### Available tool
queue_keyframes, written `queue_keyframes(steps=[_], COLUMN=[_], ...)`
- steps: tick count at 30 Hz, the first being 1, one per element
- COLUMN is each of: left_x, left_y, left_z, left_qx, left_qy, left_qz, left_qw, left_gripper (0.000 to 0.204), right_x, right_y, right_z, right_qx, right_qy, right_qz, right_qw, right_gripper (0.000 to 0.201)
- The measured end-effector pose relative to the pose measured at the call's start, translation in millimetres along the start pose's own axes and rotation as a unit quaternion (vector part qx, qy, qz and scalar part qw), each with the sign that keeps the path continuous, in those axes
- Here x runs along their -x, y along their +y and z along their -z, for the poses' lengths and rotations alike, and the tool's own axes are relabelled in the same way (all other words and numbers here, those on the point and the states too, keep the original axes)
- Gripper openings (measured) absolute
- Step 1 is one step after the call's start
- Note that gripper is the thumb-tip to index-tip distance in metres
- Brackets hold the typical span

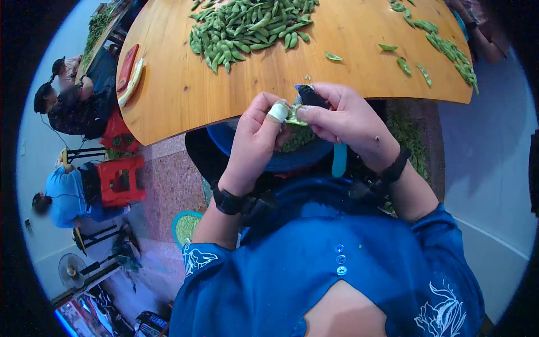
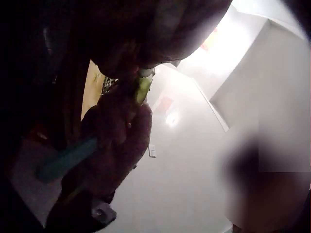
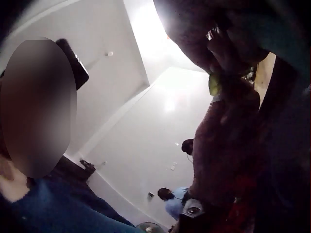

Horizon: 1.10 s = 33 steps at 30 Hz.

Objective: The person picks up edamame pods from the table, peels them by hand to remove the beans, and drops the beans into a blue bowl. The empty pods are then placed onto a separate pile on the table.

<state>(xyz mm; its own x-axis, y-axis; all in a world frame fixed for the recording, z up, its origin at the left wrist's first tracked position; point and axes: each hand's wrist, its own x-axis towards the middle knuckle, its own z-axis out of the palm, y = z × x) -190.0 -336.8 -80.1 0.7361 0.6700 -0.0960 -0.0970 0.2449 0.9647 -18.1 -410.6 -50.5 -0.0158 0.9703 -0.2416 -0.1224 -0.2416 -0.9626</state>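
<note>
Over the table's near edge, both hands meet at a green soybean pod (image 1: 293, 116). My left hand (image 1: 251, 143) pinches the pod's left end, with a white wrap (image 1: 278, 111) around its thumb. From the other side, my right hand (image 1: 356, 123) pinches the pod with its thumb. A tool's teal handle (image 1: 339, 160) sticks out below the right palm, and something dark with a blue tip (image 1: 312, 97) shows at the fingers. Both wrist views are dim, but the pod (image 2: 143, 90) stands out between the hands. Below them a blue basin (image 1: 269, 160) holds green contents.
A large heap of soybean pods (image 1: 252, 28) covers the back of the wooden table (image 1: 168, 84). Several loose pods (image 1: 404, 66) and a line of pods (image 1: 449, 49) lie to the right. Red stools (image 1: 120, 180) and seated people are at left; a teal-rimmed container (image 1: 177, 227) stands on the floor.
</note>
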Motion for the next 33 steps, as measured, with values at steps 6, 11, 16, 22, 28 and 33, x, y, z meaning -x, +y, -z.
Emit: queue_keyframes(steps=[6, 11, 16, 22, 28, 33], left_x=[-2, -8, 9, 12, 21, 43], left_y=[7, -1, -12, -80, -109, -118], left_z=[-12, -6, 4, 35, 50, 50], left_qx=[0.002, 0.036, -0.075, -0.533, -0.571, -0.544], left_qy=[0.088, 0.070, 0.038, 0.018, -0.232, -0.282], left_qz=[0.006, -0.006, 0.103, -0.083, 0.187, 0.113], left_qw=[0.996, 0.997, 0.991, 0.842, 0.765, 0.782], left_gripper=[0.016, 0.016, 0.014, 0.030, 0.029, 0.026], right_x=[-6, -7, -5, -4, 17, 21], right_y=[3, -5, -3, 3, 13, 17], right_z=[-7, 2, 31, 106, 126, 105], right_qx=[0.129, 0.015, 0.023, 0.098, 0.060, 0.057], right_qy=[0.067, 0.018, 0.134, 0.315, 0.331, 0.300], right_qz=[0.142, 0.045, 0.044, 0.125, 0.074, 0.090], right_qw=[0.979, 0.999, 0.990, 0.936, 0.939, 0.948], right_gripper=[0.016, 0.015, 0.014, 0.023, 0.024, 0.021])
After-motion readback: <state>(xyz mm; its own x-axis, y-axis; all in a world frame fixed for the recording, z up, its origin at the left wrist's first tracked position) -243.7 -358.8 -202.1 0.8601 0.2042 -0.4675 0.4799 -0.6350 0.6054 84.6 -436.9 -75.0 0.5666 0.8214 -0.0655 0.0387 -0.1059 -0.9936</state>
